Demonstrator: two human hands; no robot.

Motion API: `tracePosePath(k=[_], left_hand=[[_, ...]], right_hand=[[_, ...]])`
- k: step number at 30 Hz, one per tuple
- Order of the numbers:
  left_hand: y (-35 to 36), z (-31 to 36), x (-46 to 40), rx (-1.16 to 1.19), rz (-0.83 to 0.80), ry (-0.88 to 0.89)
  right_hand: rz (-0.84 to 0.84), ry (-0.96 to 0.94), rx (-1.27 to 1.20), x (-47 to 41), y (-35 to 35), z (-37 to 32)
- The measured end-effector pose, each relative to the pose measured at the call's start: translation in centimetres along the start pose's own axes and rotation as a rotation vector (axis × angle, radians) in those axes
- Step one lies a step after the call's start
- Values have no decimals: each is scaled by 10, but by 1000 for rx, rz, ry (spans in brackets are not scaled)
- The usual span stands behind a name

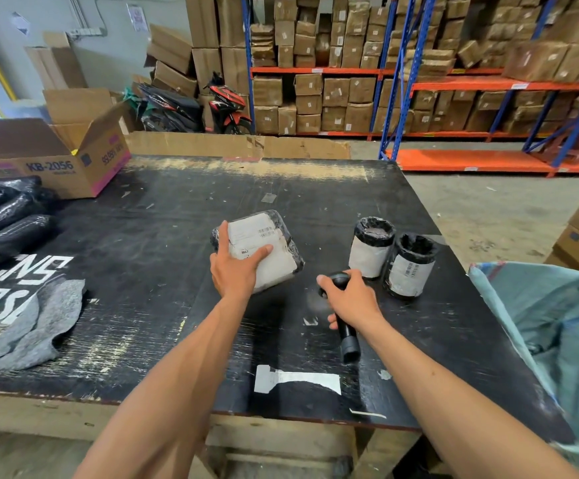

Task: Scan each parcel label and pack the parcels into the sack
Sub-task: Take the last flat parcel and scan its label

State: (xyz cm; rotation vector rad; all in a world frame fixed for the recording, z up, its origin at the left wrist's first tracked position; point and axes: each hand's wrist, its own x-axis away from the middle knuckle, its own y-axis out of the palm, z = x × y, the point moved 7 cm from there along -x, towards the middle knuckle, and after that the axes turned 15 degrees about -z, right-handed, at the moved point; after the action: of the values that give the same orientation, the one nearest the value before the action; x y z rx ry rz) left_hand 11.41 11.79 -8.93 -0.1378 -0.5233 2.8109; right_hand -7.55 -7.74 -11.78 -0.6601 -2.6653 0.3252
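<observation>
A flat black-wrapped parcel (267, 243) with a white label facing up lies at the middle of the black table (136, 305). My left hand (234, 267) holds its near left corner, thumb on the label and index finger along the left edge. My right hand (352, 299) grips a black handheld scanner (346, 340), its head close to the parcel's right side. Two upright cylindrical parcels (372, 247) (410, 267) with white labels stand just right of the scanner. The light blue-green sack (557, 326) hangs open at the table's right edge.
Several black-wrapped rolls (8, 219) lie at the left edge beside an open cardboard box (56, 157). A grey cloth (36, 326) lies near the front left. Shelving with cartons and two motorbikes (195, 105) stand behind the table.
</observation>
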Motion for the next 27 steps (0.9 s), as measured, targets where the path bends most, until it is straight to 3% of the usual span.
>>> tracePosePath(k=[7, 16, 18, 22, 27], left_hand=[[1, 5, 9, 65, -24, 36], [20, 36, 17, 171, -99, 115], [28, 48, 16, 194, -133, 142], [59, 77, 22, 266, -237, 239], [126, 115, 46, 382, -381, 284]], right_hand=[[40, 160, 407, 2, 4, 38], [123, 127, 724, 6, -21, 13], [164, -4, 629, 9, -41, -5], [122, -324, 203, 17, -88, -37], [-7, -414, 148, 27, -135, -45]])
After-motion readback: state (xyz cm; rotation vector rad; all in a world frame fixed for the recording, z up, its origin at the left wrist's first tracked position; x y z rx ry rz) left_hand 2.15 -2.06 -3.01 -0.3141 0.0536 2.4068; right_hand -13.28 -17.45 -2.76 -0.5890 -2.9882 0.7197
